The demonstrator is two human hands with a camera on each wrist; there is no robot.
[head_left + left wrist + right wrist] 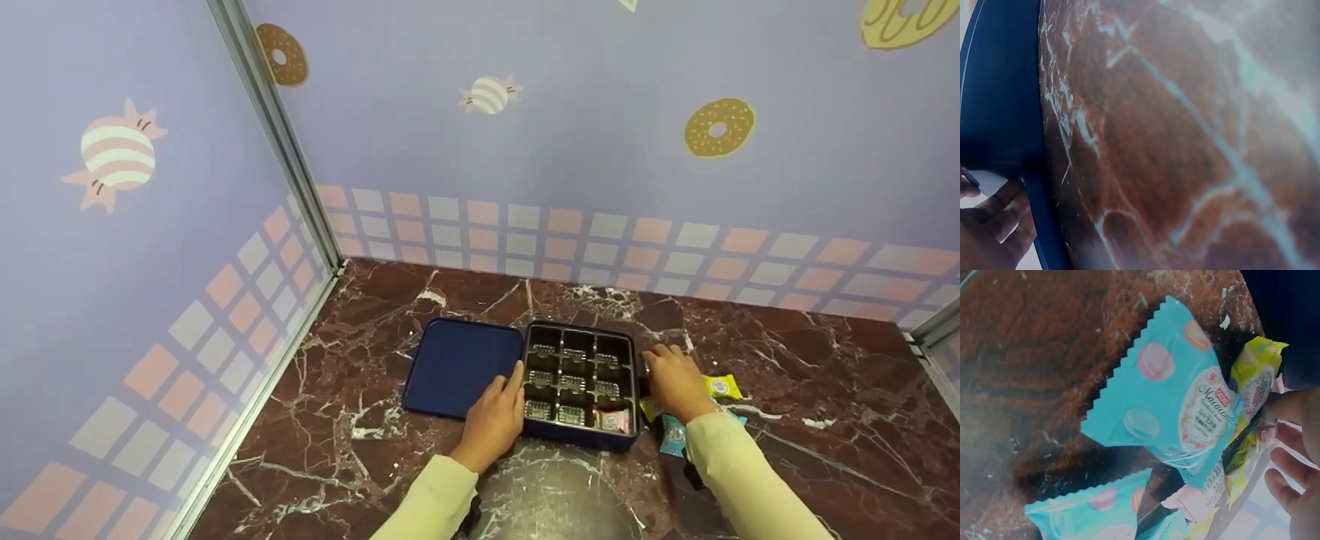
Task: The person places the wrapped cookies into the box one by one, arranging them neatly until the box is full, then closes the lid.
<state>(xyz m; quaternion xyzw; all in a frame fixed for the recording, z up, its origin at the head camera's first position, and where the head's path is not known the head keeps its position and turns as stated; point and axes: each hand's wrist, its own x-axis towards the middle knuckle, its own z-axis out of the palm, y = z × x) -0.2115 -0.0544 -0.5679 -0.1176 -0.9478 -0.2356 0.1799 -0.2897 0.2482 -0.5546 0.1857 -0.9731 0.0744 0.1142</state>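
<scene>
A dark blue tin [577,433] with a black divided insert stands on the marble surface, one pink packet [615,421] in its near right compartment. Its blue lid [465,367] lies flat against the left side. My left hand [495,416] rests with extended fingers where lid and tin meet. Beyond the tin's right side is my right hand [675,382], over a heap of wrapped macarons. In the right wrist view its fingertips are right at a pink wrapper [1266,430], beside a yellow packet [1255,377]; I cannot tell whether they pinch it.
Blue macaron packets [1185,399] lie under and near the right wrist, with another yellow packet [722,387] to its right. A patterned wall [585,172] closes off the back, and a side wall [150,300] with a metal frame stands at left.
</scene>
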